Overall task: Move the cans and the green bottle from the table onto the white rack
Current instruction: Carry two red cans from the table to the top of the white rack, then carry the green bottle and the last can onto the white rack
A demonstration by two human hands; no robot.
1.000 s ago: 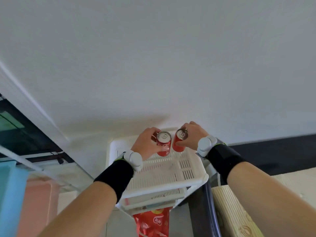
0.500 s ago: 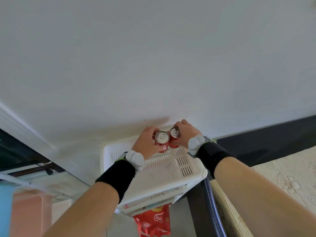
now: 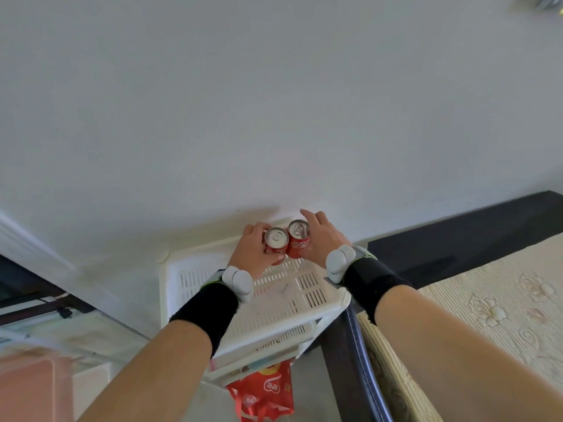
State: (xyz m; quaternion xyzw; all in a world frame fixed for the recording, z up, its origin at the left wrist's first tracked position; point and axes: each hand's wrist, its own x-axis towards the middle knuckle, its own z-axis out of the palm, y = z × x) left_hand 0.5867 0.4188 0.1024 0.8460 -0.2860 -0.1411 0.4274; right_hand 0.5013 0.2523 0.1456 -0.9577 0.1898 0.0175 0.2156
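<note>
home bedroom | quilted mattress (image 3: pixel 487 324) | white rack (image 3: pixel 274 315) | snack bag (image 3: pixel 265 391)

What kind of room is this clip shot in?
Probably a bedroom at home: a quilted cream mattress in a dark frame lies on the right, a white plastic storage rack stands against the plain wall, and a red snack bag hangs below.

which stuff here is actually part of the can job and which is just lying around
Part of the job:
- left can, held by the left hand
- right can, held by the right hand
- white rack, top shelf under both cans

Just lying about:
- red snack bag lower in the rack
- patterned cream cover at right
- pink item at lower left, blurred
</note>
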